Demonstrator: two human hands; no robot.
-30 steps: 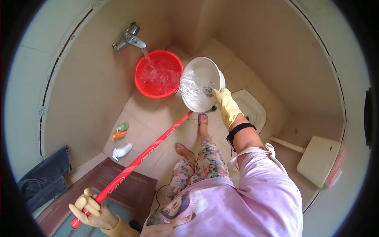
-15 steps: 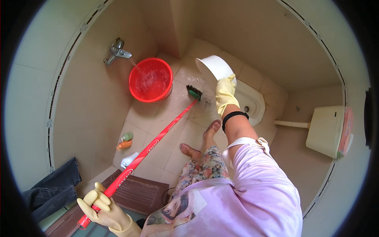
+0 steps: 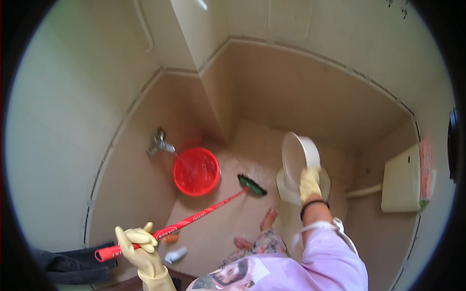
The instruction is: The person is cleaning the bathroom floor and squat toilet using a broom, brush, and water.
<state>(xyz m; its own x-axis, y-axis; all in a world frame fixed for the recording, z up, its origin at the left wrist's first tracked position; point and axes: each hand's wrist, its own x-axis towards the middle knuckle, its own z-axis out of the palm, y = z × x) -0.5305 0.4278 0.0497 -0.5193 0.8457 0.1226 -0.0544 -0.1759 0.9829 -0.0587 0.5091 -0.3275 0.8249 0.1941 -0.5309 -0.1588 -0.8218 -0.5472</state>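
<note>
Beige walls (image 3: pixel 301 87) close in a pale tiled floor (image 3: pixel 213 237), and a metal tap (image 3: pixel 160 142) on the left wall runs into a red bucket (image 3: pixel 196 193) standing by the floor's left edge, toward its far corner. Nearer along that edge are an orange bottle (image 3: pixel 170 238) and a white bottle (image 3: pixel 175 255); the handle of a long red brush (image 3: pixel 204 213) crosses in front of the orange one. A dark garment (image 3: pixel 73 266) shows at lower left, and a cream tank (image 3: pixel 400 186) is on the right wall. The gloved left hand (image 3: pixel 143 247) has its fingers curled round the brush's upper end, while the green brush head (image 3: pixel 252 185) rests mid-floor between the bucket and a squat toilet (image 3: pixel 289 195). The gloved right hand (image 3: pixel 309 184) grips a white basin (image 3: pixel 310 153), tipped on its side above the squat toilet and blocking much of it from sight. A second ago the basin tilted beside the bucket, water in it; now it is well to the right, the brush head, then mostly hidden, shows fully, and more upper wall is in view.
</note>
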